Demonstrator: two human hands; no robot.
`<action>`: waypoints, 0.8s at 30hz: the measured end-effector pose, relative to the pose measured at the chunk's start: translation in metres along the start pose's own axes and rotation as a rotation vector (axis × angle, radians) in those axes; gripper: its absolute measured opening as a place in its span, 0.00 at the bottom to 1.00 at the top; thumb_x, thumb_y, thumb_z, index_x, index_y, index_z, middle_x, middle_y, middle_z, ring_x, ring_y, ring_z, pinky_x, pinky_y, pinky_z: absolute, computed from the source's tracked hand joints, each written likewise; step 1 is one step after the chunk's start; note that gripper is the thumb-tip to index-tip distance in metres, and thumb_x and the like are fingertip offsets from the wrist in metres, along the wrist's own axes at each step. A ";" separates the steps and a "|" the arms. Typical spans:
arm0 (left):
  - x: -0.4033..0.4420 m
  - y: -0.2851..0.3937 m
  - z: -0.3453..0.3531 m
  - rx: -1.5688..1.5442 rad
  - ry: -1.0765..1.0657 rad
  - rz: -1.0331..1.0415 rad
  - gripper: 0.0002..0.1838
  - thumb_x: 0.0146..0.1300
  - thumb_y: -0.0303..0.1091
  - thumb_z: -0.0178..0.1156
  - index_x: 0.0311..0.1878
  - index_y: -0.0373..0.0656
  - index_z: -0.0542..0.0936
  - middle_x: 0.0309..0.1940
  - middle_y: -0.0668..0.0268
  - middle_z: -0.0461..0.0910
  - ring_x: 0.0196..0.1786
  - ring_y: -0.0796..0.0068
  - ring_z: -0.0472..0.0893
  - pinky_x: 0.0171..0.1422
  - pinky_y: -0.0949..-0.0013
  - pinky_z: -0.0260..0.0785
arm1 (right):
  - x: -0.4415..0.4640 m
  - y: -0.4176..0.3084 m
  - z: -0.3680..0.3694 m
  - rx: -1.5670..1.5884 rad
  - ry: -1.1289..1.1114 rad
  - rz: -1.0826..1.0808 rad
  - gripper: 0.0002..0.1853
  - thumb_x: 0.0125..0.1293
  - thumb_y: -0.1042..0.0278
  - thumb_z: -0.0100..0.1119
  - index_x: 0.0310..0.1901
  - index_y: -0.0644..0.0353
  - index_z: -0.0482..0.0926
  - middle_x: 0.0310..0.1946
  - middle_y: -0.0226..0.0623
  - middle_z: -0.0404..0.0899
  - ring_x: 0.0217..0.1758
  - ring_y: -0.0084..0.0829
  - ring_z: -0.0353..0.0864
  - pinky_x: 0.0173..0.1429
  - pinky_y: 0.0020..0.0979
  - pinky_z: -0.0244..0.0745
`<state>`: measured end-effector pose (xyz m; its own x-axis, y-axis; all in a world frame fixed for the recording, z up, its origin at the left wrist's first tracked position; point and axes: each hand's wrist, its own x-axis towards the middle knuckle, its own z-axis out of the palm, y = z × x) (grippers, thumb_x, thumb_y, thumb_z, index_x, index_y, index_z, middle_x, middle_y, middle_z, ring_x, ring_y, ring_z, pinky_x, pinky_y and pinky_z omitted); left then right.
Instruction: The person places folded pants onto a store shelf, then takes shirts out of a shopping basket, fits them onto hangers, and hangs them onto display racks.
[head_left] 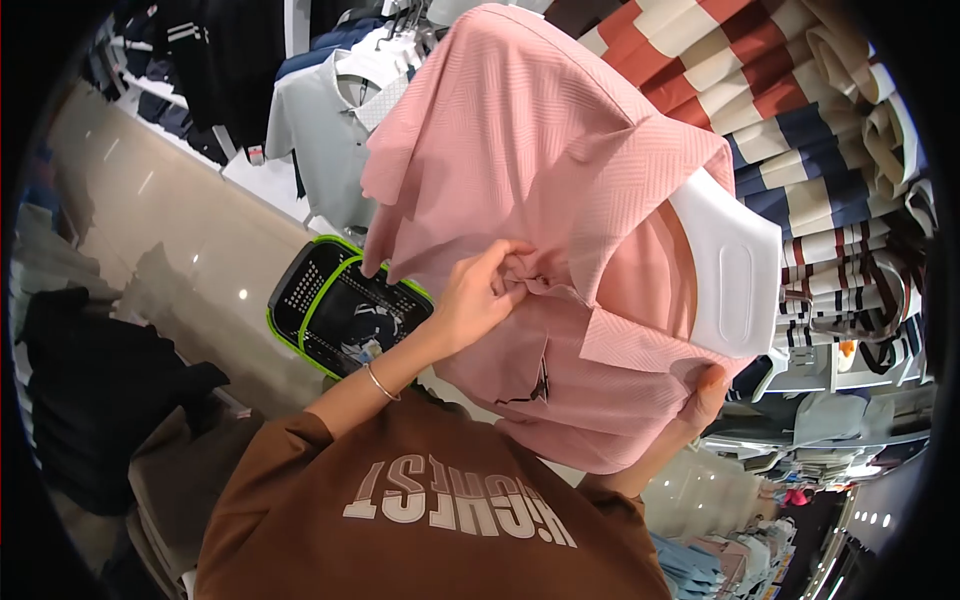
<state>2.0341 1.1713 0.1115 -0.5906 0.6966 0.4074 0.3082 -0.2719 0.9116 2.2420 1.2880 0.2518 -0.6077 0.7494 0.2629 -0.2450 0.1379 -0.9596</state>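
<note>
A pink textured shirt (480, 150) with a wide collar hangs on a white hanger (738, 265) in front of me. My left hand (487, 290), with a bangle at the wrist, pinches the bunched front placket just below the collar opening. On the right, my right hand (703, 402) holds the shirt near the collar and shoulder by the hanger's lower end; its fingers are mostly behind the cloth. A small dark tag or clip (543, 388) shows on the shirt's front.
A black basket with a green rim (318, 300) stands on the floor at left, with something dark inside. Pale green shirts (325, 135) hang behind. Striped garments (800, 150) fill the upper right. Dark clothes (100, 390) are at lower left, folded clothes (690, 568) at lower right.
</note>
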 end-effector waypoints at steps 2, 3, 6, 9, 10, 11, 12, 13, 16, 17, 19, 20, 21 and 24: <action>0.003 -0.001 -0.007 0.097 -0.026 0.118 0.15 0.53 0.19 0.58 0.45 0.33 0.73 0.38 0.65 0.77 0.22 0.85 0.76 0.24 0.81 0.66 | 0.001 -0.001 -0.005 -0.011 0.031 -0.026 0.49 0.44 0.57 0.75 0.62 0.70 0.56 0.49 0.43 0.71 0.47 0.32 0.76 0.48 0.28 0.72; 0.001 0.002 -0.010 -0.003 -0.053 0.019 0.13 0.54 0.18 0.57 0.44 0.32 0.73 0.37 0.65 0.77 0.24 0.83 0.77 0.25 0.81 0.67 | 0.002 0.000 -0.008 -0.013 0.046 -0.038 0.49 0.44 0.57 0.75 0.62 0.70 0.55 0.49 0.43 0.71 0.47 0.32 0.75 0.49 0.28 0.72; -0.004 0.025 -0.028 -0.262 -0.144 -0.248 0.09 0.56 0.17 0.53 0.41 0.29 0.74 0.35 0.62 0.78 0.31 0.77 0.80 0.31 0.78 0.72 | 0.004 0.001 -0.016 -0.015 0.097 -0.072 0.49 0.44 0.57 0.75 0.63 0.70 0.55 0.50 0.43 0.71 0.48 0.32 0.75 0.50 0.29 0.71; -0.009 0.035 -0.039 -0.406 -0.211 -0.342 0.10 0.56 0.17 0.51 0.41 0.26 0.75 0.35 0.58 0.79 0.39 0.72 0.82 0.40 0.75 0.74 | 0.008 0.007 -0.024 -0.012 0.148 -0.104 0.50 0.44 0.57 0.75 0.63 0.69 0.54 0.51 0.43 0.70 0.49 0.32 0.74 0.51 0.29 0.70; -0.012 0.030 -0.038 -0.422 -0.201 -0.296 0.09 0.56 0.17 0.51 0.41 0.26 0.75 0.35 0.58 0.79 0.40 0.73 0.82 0.41 0.74 0.74 | 0.009 0.009 -0.026 -0.011 0.162 -0.110 0.50 0.44 0.57 0.75 0.63 0.69 0.54 0.51 0.43 0.70 0.49 0.33 0.74 0.51 0.29 0.70; -0.015 0.029 -0.038 -0.438 -0.192 -0.249 0.09 0.56 0.17 0.51 0.41 0.25 0.74 0.36 0.57 0.80 0.41 0.73 0.81 0.43 0.74 0.74 | 0.010 0.010 -0.029 -0.011 0.182 -0.121 0.50 0.44 0.57 0.75 0.63 0.69 0.54 0.51 0.43 0.70 0.49 0.33 0.74 0.52 0.30 0.70; -0.018 0.030 -0.041 -0.422 -0.201 -0.227 0.09 0.56 0.17 0.53 0.41 0.25 0.74 0.36 0.58 0.80 0.41 0.74 0.81 0.43 0.74 0.74 | 0.011 0.013 -0.032 -0.009 0.197 -0.131 0.50 0.44 0.56 0.75 0.63 0.69 0.54 0.51 0.43 0.69 0.49 0.33 0.74 0.52 0.30 0.70; -0.019 0.035 -0.045 -0.406 -0.211 -0.205 0.10 0.56 0.18 0.54 0.41 0.25 0.74 0.36 0.58 0.80 0.42 0.75 0.80 0.44 0.74 0.74 | 0.011 0.015 -0.034 -0.007 0.214 -0.140 0.50 0.44 0.56 0.75 0.63 0.69 0.54 0.51 0.43 0.69 0.50 0.33 0.74 0.52 0.30 0.69; -0.021 0.045 -0.047 -0.358 -0.205 -0.140 0.11 0.54 0.18 0.59 0.42 0.26 0.76 0.34 0.61 0.81 0.38 0.81 0.79 0.41 0.78 0.72 | 0.012 0.021 -0.042 -0.001 0.254 -0.163 0.51 0.44 0.56 0.75 0.63 0.69 0.53 0.52 0.44 0.69 0.50 0.33 0.73 0.54 0.30 0.69; -0.021 0.048 -0.048 -0.340 -0.193 -0.118 0.12 0.53 0.18 0.60 0.42 0.26 0.77 0.33 0.62 0.81 0.36 0.84 0.78 0.39 0.80 0.71 | 0.011 0.023 -0.044 0.002 0.261 -0.169 0.51 0.44 0.56 0.75 0.64 0.69 0.53 0.52 0.44 0.69 0.51 0.33 0.73 0.54 0.30 0.69; -0.016 0.056 -0.055 -0.204 -0.222 -0.034 0.10 0.52 0.20 0.64 0.38 0.28 0.79 0.31 0.65 0.80 0.33 0.85 0.77 0.36 0.81 0.69 | 0.010 0.027 -0.046 0.008 0.274 -0.175 0.51 0.44 0.56 0.76 0.64 0.69 0.53 0.53 0.44 0.68 0.51 0.33 0.73 0.55 0.31 0.68; -0.015 0.058 -0.056 -0.136 -0.237 0.008 0.09 0.51 0.21 0.65 0.37 0.28 0.80 0.30 0.67 0.79 0.31 0.85 0.77 0.34 0.81 0.68 | 0.008 0.029 -0.047 0.010 0.278 -0.175 0.51 0.44 0.56 0.76 0.64 0.69 0.53 0.53 0.44 0.68 0.51 0.33 0.72 0.55 0.31 0.68; -0.015 0.059 -0.055 -0.134 -0.226 -0.020 0.09 0.51 0.22 0.66 0.35 0.29 0.80 0.29 0.67 0.78 0.29 0.85 0.76 0.33 0.81 0.67 | 0.007 0.030 -0.049 0.011 0.284 -0.179 0.51 0.44 0.56 0.76 0.64 0.69 0.53 0.53 0.44 0.68 0.52 0.34 0.72 0.55 0.31 0.68; -0.016 0.060 -0.053 -0.130 -0.209 -0.086 0.08 0.51 0.23 0.66 0.33 0.29 0.80 0.27 0.69 0.75 0.27 0.85 0.76 0.31 0.81 0.66 | 0.002 0.034 -0.053 0.017 0.298 -0.183 0.52 0.43 0.56 0.76 0.64 0.68 0.52 0.54 0.44 0.67 0.52 0.34 0.72 0.56 0.31 0.67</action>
<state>2.0224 1.1082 0.1627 -0.4390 0.8393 0.3207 0.1573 -0.2796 0.9471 2.2724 1.3283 0.2144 -0.3057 0.8696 0.3877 -0.3436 0.2790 -0.8967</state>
